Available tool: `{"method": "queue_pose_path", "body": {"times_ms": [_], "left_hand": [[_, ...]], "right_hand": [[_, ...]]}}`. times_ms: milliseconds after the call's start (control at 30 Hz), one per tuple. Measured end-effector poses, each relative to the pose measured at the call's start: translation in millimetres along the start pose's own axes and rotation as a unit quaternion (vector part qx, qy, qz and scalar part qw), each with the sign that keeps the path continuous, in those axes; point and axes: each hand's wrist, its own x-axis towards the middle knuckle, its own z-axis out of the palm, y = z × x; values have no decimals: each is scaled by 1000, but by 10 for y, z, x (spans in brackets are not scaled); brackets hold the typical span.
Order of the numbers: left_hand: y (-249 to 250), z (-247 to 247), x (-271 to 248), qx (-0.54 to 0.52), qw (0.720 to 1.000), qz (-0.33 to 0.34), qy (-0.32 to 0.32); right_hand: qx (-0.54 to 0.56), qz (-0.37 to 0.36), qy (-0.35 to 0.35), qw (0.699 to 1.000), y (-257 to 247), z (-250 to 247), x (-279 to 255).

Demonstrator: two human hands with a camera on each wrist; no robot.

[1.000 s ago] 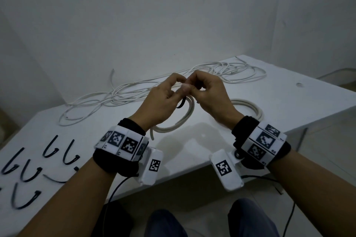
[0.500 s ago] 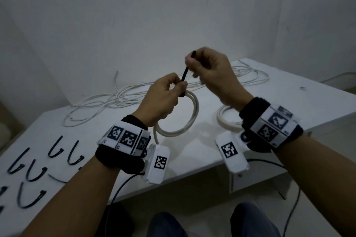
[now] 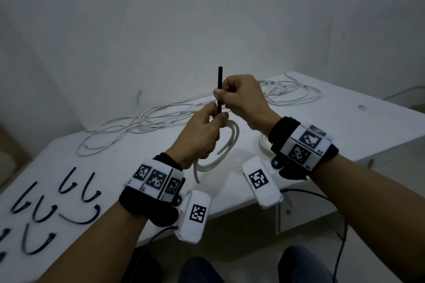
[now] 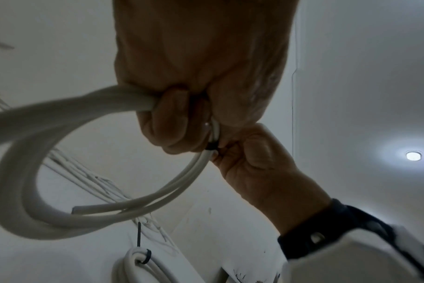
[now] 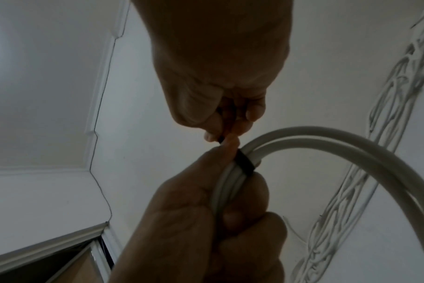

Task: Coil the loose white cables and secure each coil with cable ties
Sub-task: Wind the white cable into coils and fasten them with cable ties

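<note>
Head view shows the left hand (image 3: 202, 131) gripping a small white cable coil (image 3: 226, 145) lifted above the white worktop (image 3: 345, 126), fingers curled round the bundled strands, while the right hand (image 3: 241, 99) pinches the upright tail of a black cable tie (image 3: 220, 89) between thumb and forefinger just above the left thumb. Loose white cables (image 3: 149, 119) sprawl along the far side of the worktop, spare black ties (image 3: 69, 193) lie on its near left part, and a second coil (image 3: 263, 143) rests partly hidden behind the right wrist. Left wrist view, looking up from below, shows the left fingers (image 4: 172, 122) wrapped round the coil (image 4: 61, 172), the black tie's band (image 4: 211, 146) circling the strands beside them, the right hand (image 4: 254, 162) touching that spot, and lower down a finished coil (image 4: 133, 268) bound by its own black tie (image 4: 145, 257). Right wrist view shows the right fingers (image 5: 220, 126) pinching the tie's tail, the band (image 5: 246, 164) drawn across the coil's strands (image 5: 327, 141), and the left hand (image 5: 206, 220) clenched round them below.
</note>
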Motion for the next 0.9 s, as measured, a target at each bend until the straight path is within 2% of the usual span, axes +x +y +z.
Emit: {"method": "queue_pose_path", "body": {"times_ms": [167,333,500,600,767,900], "left_hand": [[-16,-70,9,-44,999,-30,-9],[-5,-156,63,-164,984,-61,-41],[32,-177,164,-213,974,-63,-46],[-12,-142,229,-209,976,-56,-28],[-135,17,222,-194,979,-54,24],[-280,149,113,-155,985,-74,31]], "right_hand": [[51,-8,-31,998,31,-23,-15],[62,-25,-163,984,101,-216,-113],[44,57,-230,970,258,-357,-275],[29,102,-215,971,313,-420,-342],[3,118,-149,982,411,-497,-378],[55,172,-92,979,515,-729,-372]]}}
